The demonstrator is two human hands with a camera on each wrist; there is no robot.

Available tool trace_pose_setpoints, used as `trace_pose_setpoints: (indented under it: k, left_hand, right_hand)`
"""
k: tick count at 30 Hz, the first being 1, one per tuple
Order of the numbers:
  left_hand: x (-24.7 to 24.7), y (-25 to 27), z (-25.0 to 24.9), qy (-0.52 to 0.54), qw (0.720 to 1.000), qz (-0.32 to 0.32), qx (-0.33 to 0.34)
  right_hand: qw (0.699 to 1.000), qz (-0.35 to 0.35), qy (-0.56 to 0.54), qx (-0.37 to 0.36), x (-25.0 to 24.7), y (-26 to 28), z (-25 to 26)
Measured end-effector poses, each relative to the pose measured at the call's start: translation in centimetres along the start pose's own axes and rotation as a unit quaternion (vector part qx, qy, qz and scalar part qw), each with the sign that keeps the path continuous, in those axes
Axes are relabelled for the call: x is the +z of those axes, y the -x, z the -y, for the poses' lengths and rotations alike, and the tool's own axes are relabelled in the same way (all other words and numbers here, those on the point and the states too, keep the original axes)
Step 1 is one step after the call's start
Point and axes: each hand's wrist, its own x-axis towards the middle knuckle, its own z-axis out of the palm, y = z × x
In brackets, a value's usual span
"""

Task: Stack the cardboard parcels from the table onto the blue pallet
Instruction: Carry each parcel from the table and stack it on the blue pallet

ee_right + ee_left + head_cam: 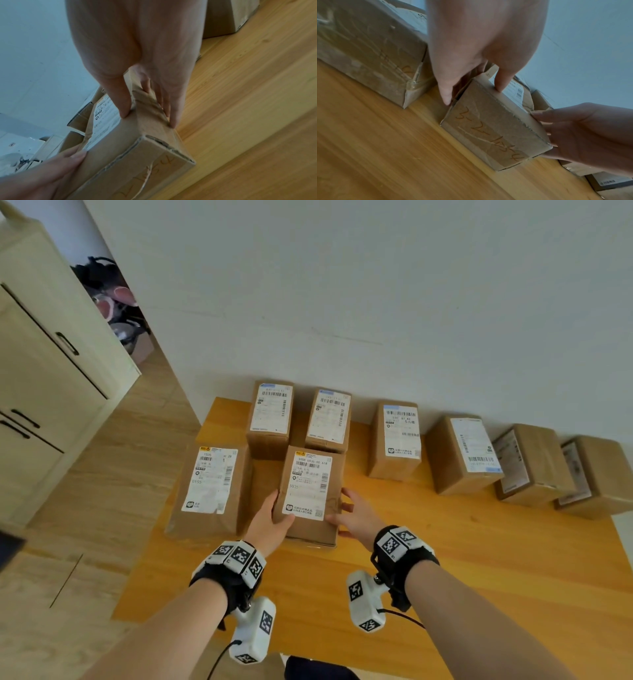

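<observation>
At centre frame in the head view, a parcel (310,494) sits on the wooden surface (445,559), gripped from both sides: the left hand (269,523) curls round its left edge, thumb on the label, and the right hand (356,517) clasps its right edge. Most fingers are hidden behind the box. Orange handwriting on its near end (489,136) is hard to read. A wider parcel (210,487) lies just left, partly overhanging the surface; six more (395,440) line the wall, the far-right one cut off.
</observation>
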Motion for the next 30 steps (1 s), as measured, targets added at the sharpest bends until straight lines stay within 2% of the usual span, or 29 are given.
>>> trace_pose_setpoints:
  k: [6, 12, 23, 30]
  left_hand:
    - [0.0, 2.5, 0.5, 0.005, 0.999, -0.013, 0.029]
    - [-0.3, 6.1, 0.5, 0.017, 0.997, -0.004, 0.071]
    - [2.4, 15.0, -0.4, -0.020, 0.985, 0.013, 0.169]
    - [6.2, 19.6, -2.4, -0.030, 0.973, 0.057, 0.222]
  right_hand:
    - [1.000, -0.002, -0.024, -0.018, 0.1, 1.8, -0.7]
    - [0.997, -0.050, -0.026, -0.051, 0.3, 5.4, -1.9]
    - [0.985, -0.114, -0.059, -0.116, -1.6, 15.5, -6.0]
    - [0.970, -0.194, -0.055, -0.139, -4.7, 22.2, -9.3]
